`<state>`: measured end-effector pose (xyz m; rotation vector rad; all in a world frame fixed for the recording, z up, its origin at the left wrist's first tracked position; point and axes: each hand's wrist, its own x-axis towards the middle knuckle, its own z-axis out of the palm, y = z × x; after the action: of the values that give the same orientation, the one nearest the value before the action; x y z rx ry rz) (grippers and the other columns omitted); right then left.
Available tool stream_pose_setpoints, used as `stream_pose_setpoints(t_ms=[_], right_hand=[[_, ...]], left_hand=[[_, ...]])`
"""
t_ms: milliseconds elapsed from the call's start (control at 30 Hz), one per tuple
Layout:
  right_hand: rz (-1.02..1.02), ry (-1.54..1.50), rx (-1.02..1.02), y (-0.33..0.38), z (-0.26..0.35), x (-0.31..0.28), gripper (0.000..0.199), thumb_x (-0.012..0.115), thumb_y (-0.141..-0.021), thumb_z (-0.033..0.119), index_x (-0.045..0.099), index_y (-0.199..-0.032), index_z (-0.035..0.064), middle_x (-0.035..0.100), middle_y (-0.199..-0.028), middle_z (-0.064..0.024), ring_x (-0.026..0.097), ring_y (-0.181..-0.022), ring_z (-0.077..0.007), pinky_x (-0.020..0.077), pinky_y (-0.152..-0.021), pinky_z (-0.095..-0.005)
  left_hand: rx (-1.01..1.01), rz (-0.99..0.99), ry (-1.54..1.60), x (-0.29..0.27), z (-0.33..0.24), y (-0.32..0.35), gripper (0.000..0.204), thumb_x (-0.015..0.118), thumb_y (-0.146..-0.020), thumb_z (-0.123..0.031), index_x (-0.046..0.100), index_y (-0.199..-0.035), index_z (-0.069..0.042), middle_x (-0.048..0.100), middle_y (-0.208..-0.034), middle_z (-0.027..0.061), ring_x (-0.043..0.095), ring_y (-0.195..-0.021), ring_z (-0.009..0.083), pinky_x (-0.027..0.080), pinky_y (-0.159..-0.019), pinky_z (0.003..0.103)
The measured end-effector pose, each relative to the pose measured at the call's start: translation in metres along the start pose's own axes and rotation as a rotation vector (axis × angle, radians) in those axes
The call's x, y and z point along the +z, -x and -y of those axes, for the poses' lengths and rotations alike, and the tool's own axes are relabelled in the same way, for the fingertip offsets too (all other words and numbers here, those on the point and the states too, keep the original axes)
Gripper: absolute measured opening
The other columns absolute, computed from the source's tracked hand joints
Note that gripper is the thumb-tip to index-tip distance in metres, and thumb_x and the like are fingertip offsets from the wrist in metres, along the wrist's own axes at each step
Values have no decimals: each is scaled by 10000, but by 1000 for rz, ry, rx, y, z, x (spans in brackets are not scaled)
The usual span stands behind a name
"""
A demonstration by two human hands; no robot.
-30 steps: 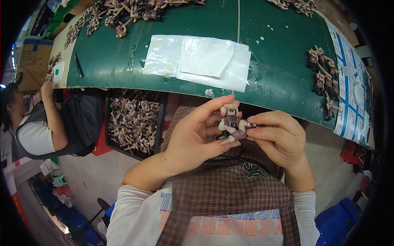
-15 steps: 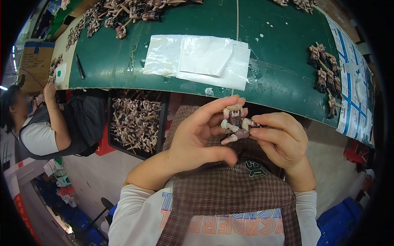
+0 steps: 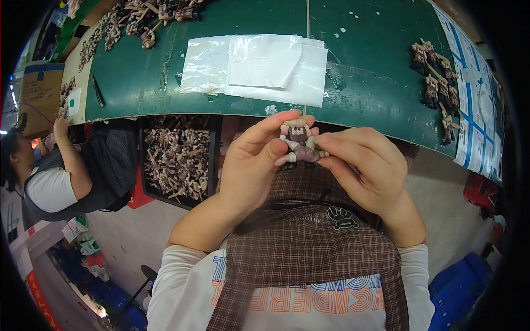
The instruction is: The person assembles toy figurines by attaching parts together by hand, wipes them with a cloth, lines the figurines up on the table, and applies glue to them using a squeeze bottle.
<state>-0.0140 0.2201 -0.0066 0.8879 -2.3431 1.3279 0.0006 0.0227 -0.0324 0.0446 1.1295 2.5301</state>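
Observation:
A small figurine [image 3: 298, 142] in brown and cream is held between both hands, just below the table's front edge. My left hand [image 3: 249, 160] is closed on its left side, with the fingers behind it and the thumb at the front. At the figurine's lower right, my right hand [image 3: 369, 161] pinches it between thumb and fingers. The fingertips cover parts of the figurine, so its finer details are hidden.
On the green table [image 3: 364, 60] lie white plastic sheets [image 3: 265, 60], a black pen [image 3: 97, 91], a figurine pile [image 3: 146, 19] and several figurines [image 3: 433, 71]. Below its edge stands a black crate [image 3: 212, 157] of figurines. A co-worker [image 3: 61, 176] is at the left.
My left thumb has closed in from below onto the figurine. Both hands and the figurine have shifted slightly up and left in view, and the table scene has shifted too.

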Motion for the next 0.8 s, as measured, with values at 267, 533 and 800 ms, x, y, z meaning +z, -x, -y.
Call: stream_pose_setpoints(t_ms=[267, 533, 800], right_hand=[[43, 4, 16, 7, -4, 6, 395, 761, -700, 44, 675, -1085, 17, 646, -972, -83, 652, -866, -234, 533, -691, -323], [3, 360, -169, 20, -11, 18, 428, 733, -668, 135, 676, -1079, 31, 631, -1022, -76, 628, -908, -225, 503, -748, -331], [14, 444, -218, 32, -7, 32, 373, 737, -688, 159, 680, -1030, 21, 635, -1014, -74, 621, -903, -231, 491, -787, -361]], left_hand=[[-95, -201, -22, 11, 2, 3, 408, 544, -977, -160, 483, -1354, -15, 564, -1311, 142, 560, -1189, 208, 460, -999, 345], [-221, -245, 66, 8, 8, 8, 343, 507, -997, -169, 533, -1311, -33, 621, -1210, 69, 582, -1079, 144, 462, -939, 332], [-325, -290, 126, -4, 19, 17, 303, 535, -982, -161, 574, -1251, -28, 637, -1136, 55, 590, -1049, 133, 468, -941, 339]])
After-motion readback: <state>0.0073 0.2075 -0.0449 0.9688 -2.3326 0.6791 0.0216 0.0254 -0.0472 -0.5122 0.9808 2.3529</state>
